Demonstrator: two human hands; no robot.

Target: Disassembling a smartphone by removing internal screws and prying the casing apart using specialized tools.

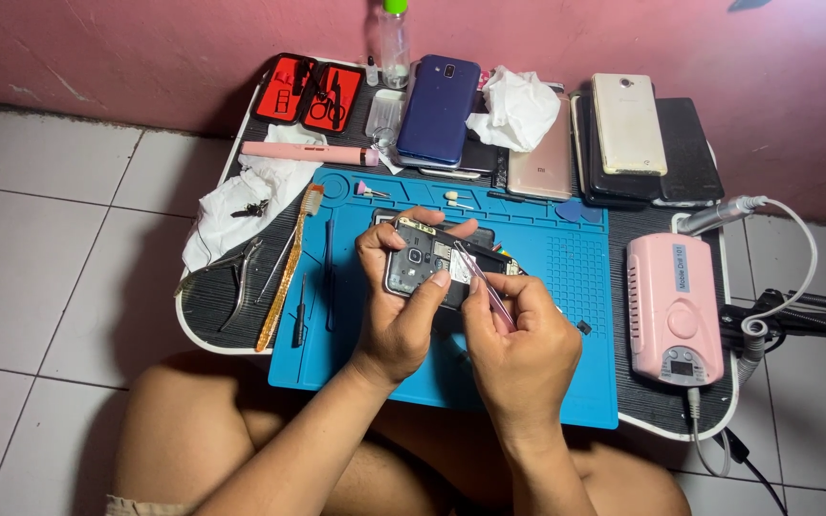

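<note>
Two hands work over the blue repair mat (566, 287): the left hand (402, 304) clamps the opened phone (437, 266) while the right hand (518, 334) pinches pink tweezers (486, 287) at its board, apparently mid-disassembly, demanding fine, steady tip placement.

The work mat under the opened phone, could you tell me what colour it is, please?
The mat is blue, clearest in the head view.

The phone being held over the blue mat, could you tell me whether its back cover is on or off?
Off: the phone shows bare internal parts and camera module.
</note>
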